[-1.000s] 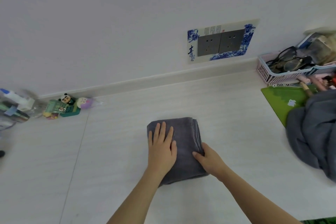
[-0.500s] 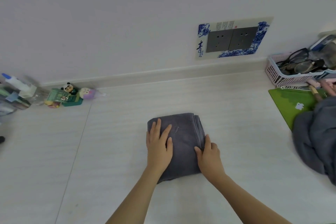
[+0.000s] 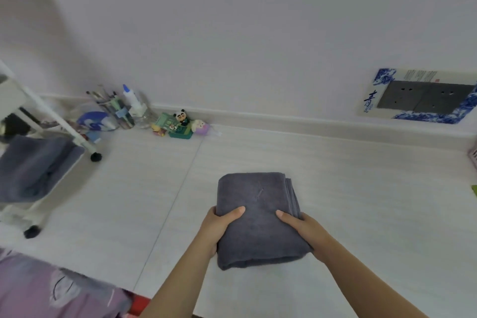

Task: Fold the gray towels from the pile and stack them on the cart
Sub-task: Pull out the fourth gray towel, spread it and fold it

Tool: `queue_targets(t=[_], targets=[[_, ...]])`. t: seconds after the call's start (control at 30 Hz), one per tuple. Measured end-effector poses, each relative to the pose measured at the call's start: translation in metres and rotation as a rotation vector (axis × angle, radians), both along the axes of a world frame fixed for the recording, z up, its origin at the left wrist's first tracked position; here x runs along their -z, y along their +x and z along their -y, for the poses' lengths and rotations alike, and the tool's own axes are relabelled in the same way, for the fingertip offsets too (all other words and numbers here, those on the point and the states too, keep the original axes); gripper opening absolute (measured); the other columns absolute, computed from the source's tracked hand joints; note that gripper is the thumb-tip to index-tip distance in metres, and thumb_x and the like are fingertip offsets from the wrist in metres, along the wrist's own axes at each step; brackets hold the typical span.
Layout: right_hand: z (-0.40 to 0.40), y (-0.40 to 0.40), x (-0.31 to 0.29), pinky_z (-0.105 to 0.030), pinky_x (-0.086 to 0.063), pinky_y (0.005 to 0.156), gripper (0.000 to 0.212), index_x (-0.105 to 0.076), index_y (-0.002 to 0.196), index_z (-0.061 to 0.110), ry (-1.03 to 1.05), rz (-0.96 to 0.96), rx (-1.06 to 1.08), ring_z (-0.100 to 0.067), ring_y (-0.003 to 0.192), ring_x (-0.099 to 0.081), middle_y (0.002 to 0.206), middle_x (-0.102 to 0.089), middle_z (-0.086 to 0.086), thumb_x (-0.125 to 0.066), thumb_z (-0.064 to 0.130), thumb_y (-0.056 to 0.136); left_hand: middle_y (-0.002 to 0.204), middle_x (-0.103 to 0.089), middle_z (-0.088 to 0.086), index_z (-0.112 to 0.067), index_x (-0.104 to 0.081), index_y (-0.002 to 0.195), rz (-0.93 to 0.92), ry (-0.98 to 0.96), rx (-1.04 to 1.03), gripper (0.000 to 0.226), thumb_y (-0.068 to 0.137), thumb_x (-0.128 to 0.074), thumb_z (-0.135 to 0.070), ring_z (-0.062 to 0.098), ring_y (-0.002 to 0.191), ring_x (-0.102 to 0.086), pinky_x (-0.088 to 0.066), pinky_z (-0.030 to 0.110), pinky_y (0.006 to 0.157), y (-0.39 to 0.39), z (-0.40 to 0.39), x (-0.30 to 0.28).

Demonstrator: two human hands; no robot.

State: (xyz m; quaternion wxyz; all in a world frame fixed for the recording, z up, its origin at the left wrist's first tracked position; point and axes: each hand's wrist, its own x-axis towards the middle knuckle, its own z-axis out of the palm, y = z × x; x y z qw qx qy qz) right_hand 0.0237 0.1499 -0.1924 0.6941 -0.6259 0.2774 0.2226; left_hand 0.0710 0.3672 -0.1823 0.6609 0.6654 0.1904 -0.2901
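Both hands, left (image 3: 216, 228) & right (image 3: 307, 231), grip the folded dark-gray terry towel (image 3: 258, 217) by its sides w/ thumbs on top, so the folds hold; white wheeled cart (image 3: 31, 160) waits at my left.

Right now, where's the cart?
In the head view, the white cart stands far left, holding gray towels, left of the folded towel both hands grip.

head view, forward-down, close over tabletop (image 3: 361, 201)
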Motion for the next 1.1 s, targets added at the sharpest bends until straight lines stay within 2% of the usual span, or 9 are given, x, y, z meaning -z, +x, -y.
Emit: queue_targets(t=[0.07,0.2,0.37,0.47,0.57,0.73,0.9,1.0,1.1], targets=[[-0.031,0.020,-0.013,-0.032,-0.057,0.079,0.071,-0.054,0.124,0.012,0.077,0.065,-0.042,-0.021,0.094,-0.069,0.109,-0.070,-0.005,-0.078,0.047,0.067,0.110,-0.069,0.005,-0.012,-0.055,0.123,0.056,-0.004,-0.066,0.076,0.060,-0.088,-0.040,0.022,0.096,-0.069,-0.058,0.034,0.073,0.008,-0.035,-0.018],[-0.082,0.049,-0.045,-0.034,-0.055,0.085,0.061,-0.056,0.121,0.015,0.142,0.174,-0.117,-0.020,0.096,-0.069,0.109,-0.070,-0.004,-0.074,0.045,0.071,0.112,-0.068,0.006,-0.012,-0.054,0.122,0.118,0.023,-0.160,0.071,0.064,-0.086,-0.038,0.023,0.097,-0.068,-0.058,0.038,0.077,0.024,-0.086,-0.054],[-0.169,0.100,-0.082,-0.035,-0.055,0.084,0.055,-0.058,0.120,0.013,0.161,0.275,-0.224,-0.021,0.096,-0.069,0.107,-0.071,-0.005,-0.072,0.040,0.074,0.114,-0.065,0.006,-0.012,-0.051,0.124,0.198,0.043,-0.323,0.072,0.065,-0.085,-0.036,0.025,0.097,-0.066,-0.057,0.041,0.079,0.045,-0.172,-0.097],[-0.222,0.130,-0.105,-0.037,-0.055,0.085,0.061,-0.058,0.119,0.012,0.143,0.315,-0.318,-0.023,0.095,-0.069,0.107,-0.071,-0.007,-0.075,0.043,0.070,0.112,-0.064,0.005,-0.012,-0.051,0.121,0.242,0.043,-0.432,0.066,0.068,-0.084,-0.033,0.025,0.096,-0.066,-0.056,0.037,0.073,0.052,-0.220,-0.119],[-0.282,0.160,-0.124,-0.034,-0.054,0.083,0.042,-0.061,0.113,0.013,0.156,0.349,-0.400,-0.022,0.094,-0.069,0.103,-0.072,-0.006,-0.070,0.036,0.080,0.113,-0.064,0.004,-0.014,-0.052,0.121,0.301,0.039,-0.546,0.067,0.067,-0.084,-0.034,0.024,0.095,-0.065,-0.055,0.035,0.068,0.061,-0.276,-0.132],[-0.353,0.200,-0.141,-0.030,-0.052,0.075,0.026,-0.064,0.102,0.016,0.145,0.339,-0.510,-0.021,0.092,-0.068,0.098,-0.072,-0.004,-0.069,0.033,0.083,0.118,-0.062,0.008,-0.010,-0.049,0.126,0.313,0.097,-0.725,0.082,0.060,-0.087,-0.041,0.028,0.100,-0.062,-0.054,0.046,0.085,0.077,-0.339,-0.136],[-0.402,0.246,-0.144,-0.040,-0.046,0.099,0.035,-0.067,0.108,0.009,0.086,0.303,-0.542,-0.025,0.102,-0.063,0.105,-0.071,-0.007,-0.069,0.032,0.082,0.125,-0.058,0.013,-0.004,-0.045,0.131,0.266,0.055,-0.908,0.082,0.067,-0.085,-0.036,0.035,0.107,-0.059,-0.053,0.044,0.084,0.103,-0.378,-0.129],[-0.420,0.270,-0.144,-0.040,-0.046,0.094,0.027,-0.065,0.108,0.008,0.184,0.304,-0.538,-0.025,0.103,-0.060,0.111,-0.067,-0.009,-0.064,0.023,0.086,0.126,-0.058,0.013,-0.004,-0.042,0.133,0.254,0.018,-1.025,0.079,0.071,-0.082,-0.033,0.036,0.109,-0.057,-0.051,0.043,0.084,0.122,-0.391,-0.124],[-0.436,0.285,-0.147,-0.032,-0.045,0.082,0.012,-0.063,0.098,0.014,0.306,0.298,-0.493,-0.017,0.093,-0.058,0.099,-0.065,-0.002,-0.060,0.020,0.089,0.128,-0.057,0.014,-0.007,-0.040,0.134,0.263,-0.035,-1.136,0.078,0.073,-0.081,-0.031,0.037,0.110,-0.057,-0.050,0.048,0.092,0.137,-0.399,-0.120]])
